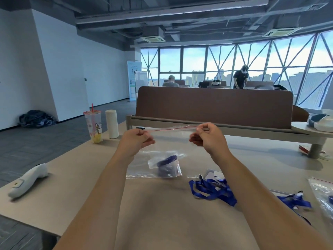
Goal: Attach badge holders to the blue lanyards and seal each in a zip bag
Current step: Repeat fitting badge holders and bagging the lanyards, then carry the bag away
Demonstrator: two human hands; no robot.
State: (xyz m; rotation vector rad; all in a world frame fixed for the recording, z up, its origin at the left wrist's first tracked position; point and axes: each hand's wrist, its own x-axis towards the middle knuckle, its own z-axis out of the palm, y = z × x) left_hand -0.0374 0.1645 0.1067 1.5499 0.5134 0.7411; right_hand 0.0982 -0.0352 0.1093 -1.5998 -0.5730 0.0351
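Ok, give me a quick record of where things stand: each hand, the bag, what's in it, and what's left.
zip bag: held up over the table, red strip taut between the hands
left hand: pinches the strip's left end
right hand: pinches the strip's right end
contents: coiled blue lanyard low in the bag
seal: cannot tell if closed
waiting: loose blue lanyards on the table, right of the bag
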